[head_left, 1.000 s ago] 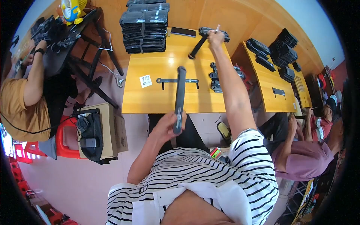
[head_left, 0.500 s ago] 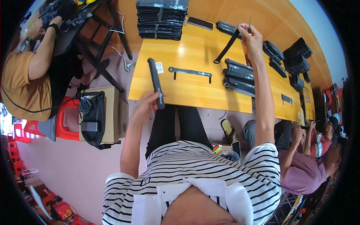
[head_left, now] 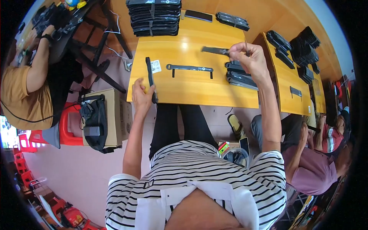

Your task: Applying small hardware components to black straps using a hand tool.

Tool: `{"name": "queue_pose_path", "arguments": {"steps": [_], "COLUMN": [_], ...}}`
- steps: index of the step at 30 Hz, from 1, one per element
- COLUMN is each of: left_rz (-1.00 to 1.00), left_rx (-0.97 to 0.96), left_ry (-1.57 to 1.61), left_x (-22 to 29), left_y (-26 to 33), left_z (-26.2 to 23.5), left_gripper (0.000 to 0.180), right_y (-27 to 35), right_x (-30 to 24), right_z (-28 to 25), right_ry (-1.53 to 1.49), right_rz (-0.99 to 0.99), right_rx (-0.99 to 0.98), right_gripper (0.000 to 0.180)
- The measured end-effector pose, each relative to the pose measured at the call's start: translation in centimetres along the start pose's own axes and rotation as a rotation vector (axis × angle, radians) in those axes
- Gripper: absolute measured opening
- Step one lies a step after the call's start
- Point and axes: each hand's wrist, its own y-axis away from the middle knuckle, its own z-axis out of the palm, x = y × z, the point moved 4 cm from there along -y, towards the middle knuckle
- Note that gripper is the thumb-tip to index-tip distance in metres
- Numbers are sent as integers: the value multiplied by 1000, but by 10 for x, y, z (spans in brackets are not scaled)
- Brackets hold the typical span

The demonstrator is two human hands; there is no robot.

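A yellow wooden table (head_left: 199, 94) stands against a wood-panelled wall (head_left: 226, 7), with a second table (head_left: 285, 94) to its right. A tall stack of black packs (head_left: 154, 19) rises at the far left, near a phone (head_left: 198, 15) and a bound black bundle (head_left: 232, 20). On the near left lies a white label (head_left: 155, 66) with dark print, too small to read. At mid-table, a flat strip (head_left: 189, 68) bears a pale mark, also unreadable, and two short black tabs point from it toward the person. The left hand (head_left: 142, 96) is at the near left edge, fingers spread and thumb against a long black strip (head_left: 149, 76) beside the label; whether it grips, I cannot tell. The right hand (head_left: 251, 61), fingers drawn together, pinches one end of a blurred dark band (head_left: 214, 50) above the table. A thin dark thing also shows at those fingers, too blurred to name. Just below that hand is a pile of black packs (head_left: 241, 78).
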Motion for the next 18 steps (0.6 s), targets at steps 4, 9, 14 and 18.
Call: {"name": "queue_pose_path", "arguments": {"steps": [4,9,14,18], "left_rz": [330,647,218,230], "left_rx": [73,-206,-825,-918], "left_ry": [148,384,443,333], "left_x": [73,156,114,75], "left_y": [-2,24,27,17], "left_z": [-15,-4,33,38], "left_gripper": [46,27,19,16], "right_y": [18,35,46,61], "right_x": [-20,-30,32,99], "right_z": [23,53,37,32], "right_ry": [145,193,244,248], "right_rz": [-97,-357,-62,108], "right_rx": [-309,-514,-327,-129], "right_gripper": [12,12,14,16]}}
